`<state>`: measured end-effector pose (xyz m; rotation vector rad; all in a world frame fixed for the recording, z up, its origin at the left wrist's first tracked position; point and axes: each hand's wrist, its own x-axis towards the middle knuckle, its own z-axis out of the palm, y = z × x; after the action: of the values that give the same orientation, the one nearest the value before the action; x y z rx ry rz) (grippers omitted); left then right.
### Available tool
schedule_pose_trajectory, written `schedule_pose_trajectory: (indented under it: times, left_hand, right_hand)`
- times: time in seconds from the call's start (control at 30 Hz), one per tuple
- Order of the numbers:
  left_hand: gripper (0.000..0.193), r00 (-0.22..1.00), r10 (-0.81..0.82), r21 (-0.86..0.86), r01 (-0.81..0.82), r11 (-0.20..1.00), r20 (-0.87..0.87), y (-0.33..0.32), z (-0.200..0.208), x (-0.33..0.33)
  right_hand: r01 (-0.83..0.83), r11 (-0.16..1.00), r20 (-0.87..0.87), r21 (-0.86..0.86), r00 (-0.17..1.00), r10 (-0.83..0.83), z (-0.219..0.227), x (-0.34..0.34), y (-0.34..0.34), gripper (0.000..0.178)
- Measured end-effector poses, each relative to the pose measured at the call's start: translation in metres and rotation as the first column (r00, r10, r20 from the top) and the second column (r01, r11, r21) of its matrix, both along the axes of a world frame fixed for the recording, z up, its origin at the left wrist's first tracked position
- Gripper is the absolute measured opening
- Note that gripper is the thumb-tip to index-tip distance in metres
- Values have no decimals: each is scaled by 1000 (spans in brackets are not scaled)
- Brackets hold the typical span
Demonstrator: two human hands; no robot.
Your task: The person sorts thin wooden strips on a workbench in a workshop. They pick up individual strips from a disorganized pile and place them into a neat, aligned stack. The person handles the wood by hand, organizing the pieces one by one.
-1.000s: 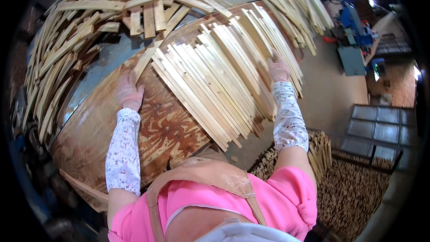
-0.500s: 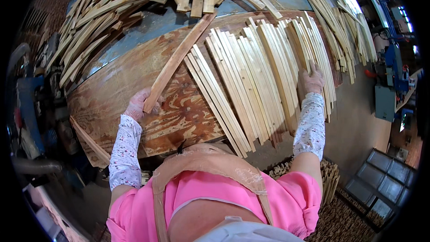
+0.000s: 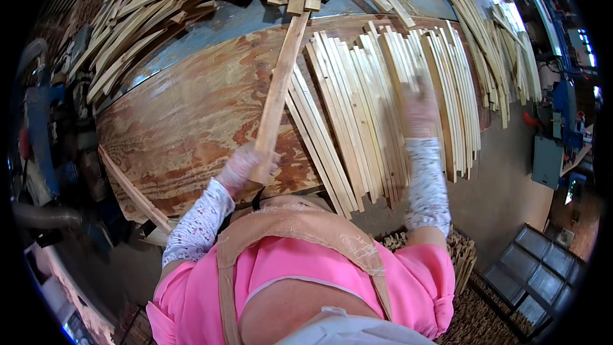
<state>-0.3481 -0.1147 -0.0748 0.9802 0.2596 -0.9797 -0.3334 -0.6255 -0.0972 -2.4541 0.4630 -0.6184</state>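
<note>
The left hand (image 3: 239,169) is grasping the near end of a reddish-brown wooden slat (image 3: 278,96), which is extending away from it over the worn plywood tabletop (image 3: 172,102). The right hand (image 3: 420,115) is appearing blurred above a row of pale wooden slats (image 3: 364,108), so I cannot tell if its fingers are closing on any piece. This row is lying between the two hands and also to the right of the right hand. Beyond the left hand, a tangled pile of wooden strips (image 3: 153,9) is resting. In my judgement, the held slat could be catching on this pile, because its far end is reaching very near to it; swinging it rightward could be pushing the row's left slats out of line. A quick sweep of the right hand could be scattering the row. No readable writing is showing on the wood near the hands.
</note>
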Motion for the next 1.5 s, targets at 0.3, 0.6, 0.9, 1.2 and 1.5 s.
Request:
schedule_pose_trajectory:
  times: [0.3, 0.6, 0.9, 1.2, 1.5]
  left_hand:
    - [57, 432, -834, 612, 571, 548, 343, -134, 41, 19]
    - [90, 394, -542, 670, -439, 598, 742, -269, 25, 277]
    - [85, 787, -312, 738, -250, 627, 532, -351, -2, 346]
    - [85, 472, -535, 592, 34, 805, 700, -287, 21, 155]
    - [80, 281, -843, 756, -623, 203, 458, -232, -3, 362]
  right_hand:
    - [67, 768, -485, 637, 808, 333, 37, 19, 155, 62]
    - [75, 956, -284, -284, 946, -158, 24, -67, 48, 53]
    - [82, 954, -49, -288, 994, -100, 23, -45, 50, 60]
    - [337, 536, -442, 774, 894, 77, 67, 159, 54, 52]
    - [140, 938, -554, -316, 776, -302, 45, -45, -88, 64]
